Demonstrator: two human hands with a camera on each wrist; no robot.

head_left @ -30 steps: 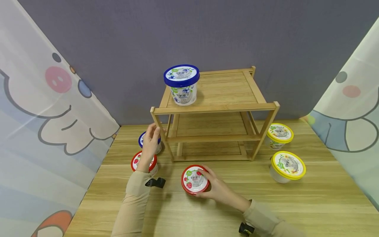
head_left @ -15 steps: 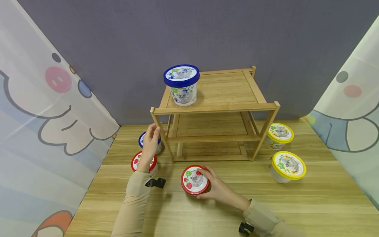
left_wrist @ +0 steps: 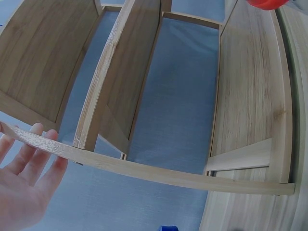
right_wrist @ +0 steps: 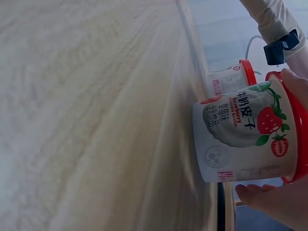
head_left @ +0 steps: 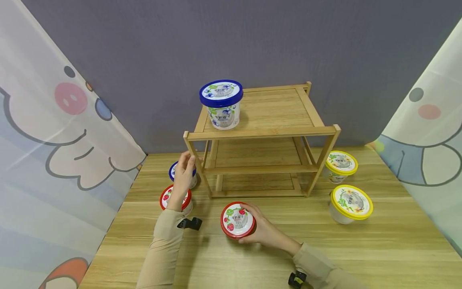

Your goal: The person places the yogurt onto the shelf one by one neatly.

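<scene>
My right hand (head_left: 265, 232) grips a strawberry dessert tub (head_left: 235, 220) with a red lid, thumb and fingers on opposite sides of it. In the right wrist view the same tub (right_wrist: 248, 130) shows its printed side, its base close to the tabletop; whether it touches cannot be told. At the front left post of a wooden shelf rack (head_left: 260, 131), my left hand (head_left: 184, 172) holds on. In the left wrist view the left fingers (left_wrist: 36, 166) pass behind that post. A blueberry tub (head_left: 221, 104) with a blue lid stands upright on the top board, at its left end.
Left of the rack, partly behind my left arm, stand a blue-lidded tub (head_left: 173, 171) and a red-lidded tub (head_left: 167, 197). Two yellow-lidded tubs, a rear one (head_left: 341, 162) and a front one (head_left: 351, 202), stand to its right. A grey wall (head_left: 274, 44) rises behind.
My right wrist and sleeve have shifted slightly left, with the hand still around the red-lidded tub. My left hand and the other tubs stay where they were.
</scene>
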